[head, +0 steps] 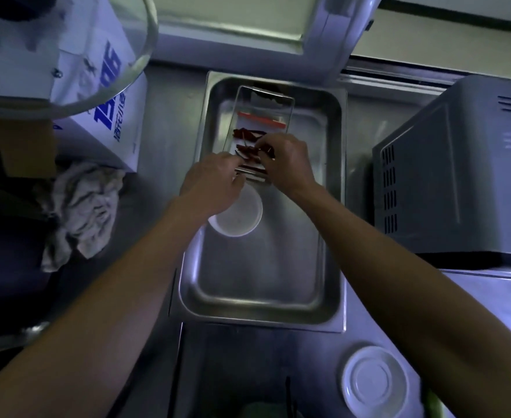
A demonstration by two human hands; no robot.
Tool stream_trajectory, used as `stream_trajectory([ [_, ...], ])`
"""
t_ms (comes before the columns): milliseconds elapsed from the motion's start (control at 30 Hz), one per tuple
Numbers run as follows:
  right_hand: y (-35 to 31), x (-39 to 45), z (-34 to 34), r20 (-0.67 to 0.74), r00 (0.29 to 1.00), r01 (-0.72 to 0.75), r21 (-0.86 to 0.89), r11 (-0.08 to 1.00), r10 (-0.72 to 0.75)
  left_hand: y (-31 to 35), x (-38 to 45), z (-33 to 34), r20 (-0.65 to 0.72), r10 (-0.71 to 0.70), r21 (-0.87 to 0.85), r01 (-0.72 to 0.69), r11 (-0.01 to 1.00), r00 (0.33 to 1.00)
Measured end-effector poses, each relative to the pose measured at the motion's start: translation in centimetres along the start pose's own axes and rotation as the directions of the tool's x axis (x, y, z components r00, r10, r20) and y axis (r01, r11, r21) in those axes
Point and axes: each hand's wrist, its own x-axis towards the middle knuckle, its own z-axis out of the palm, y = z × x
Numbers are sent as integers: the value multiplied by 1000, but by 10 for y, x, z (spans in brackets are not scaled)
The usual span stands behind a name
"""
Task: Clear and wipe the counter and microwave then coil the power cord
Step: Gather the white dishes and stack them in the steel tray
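Observation:
A clear plastic bag of dried red chillies [258,125] lies tilted in the far half of a steel tray [266,309] on the steel counter [248,357]. My left hand [213,184] pinches the bag's near edge. My right hand [290,164] grips the bag from the right, fingers curled over the chillies. A white round lid [242,215] lies in the tray just under my left hand. The grey microwave [456,176] stands to the right of the tray. A crumpled grey cloth [82,212] lies on the counter to the left.
A white box with blue print [97,95] stands at the far left, with a glass bowl rim [139,61] above it. A white saucer [375,384] sits upside down on the counter near the front right. A window frame [233,28] runs along the back.

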Motion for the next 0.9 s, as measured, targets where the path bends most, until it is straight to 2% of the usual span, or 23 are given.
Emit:
stream_trajectory([
  [233,-5,20,20,91,994,-45,-97,994,53,-16,11,9,-27,33,-17,-34,999,999],
  [467,-4,2,15,31,996,-85,5,996,85,-17,-2,10,-38,49,10,-49,999,998],
  [567,-1,-23,4,7,992,-130,74,989,130,-11,-15,9,-24,38,12,-38,999,999],
  [667,3,-58,-11,67,981,-189,134,973,182,2,-32,10,-9,46,49,-46,998,999],
  [767,10,-102,-29,132,970,-223,146,964,205,25,-49,14,18,42,78,-43,996,999],
  [900,19,-164,-51,131,963,-250,125,960,234,61,-75,32,63,69,75,-74,994,996],
])
